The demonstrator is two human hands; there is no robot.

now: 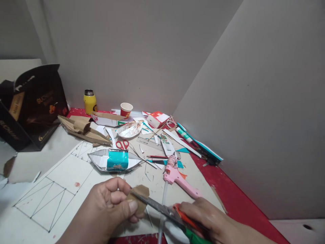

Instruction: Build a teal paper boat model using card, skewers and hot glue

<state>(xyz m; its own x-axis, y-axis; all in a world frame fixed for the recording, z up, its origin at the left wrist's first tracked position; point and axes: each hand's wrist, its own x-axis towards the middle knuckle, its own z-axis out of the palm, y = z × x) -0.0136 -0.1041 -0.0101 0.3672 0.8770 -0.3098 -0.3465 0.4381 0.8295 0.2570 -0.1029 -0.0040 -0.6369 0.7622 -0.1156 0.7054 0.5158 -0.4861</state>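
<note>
Trimming, by judgement, a small, angular piece of brown cardboard (144, 190), with long metal scissors with orange and green handles (162, 207) set across its face. Pinching the piece narrowly between thumb and fingers of the left hand (108, 203); holding it up over the pale work surface (196, 176), on the near side of a white, boat-shaped model with a shiny teal band (117, 160). Wrapping the right hand (205, 215) closely around the scissor handles, with some fingers hidden from view; not showing clearly how far apart the blades are standing. Calling next, in all likelihood, for keeping the left pinch steady, lining up the blades with the wanted edge, and closing them in a short, controlled stroke while keeping the left thumb out of the cutting path. Leaving untouched a pink hot-glue gun (171, 173) just beyond the right hand, and small red-handled scissors (122, 145) behind the model. Reaching with the left forearm across a white sheet of ruled black lines (59, 173).
</note>
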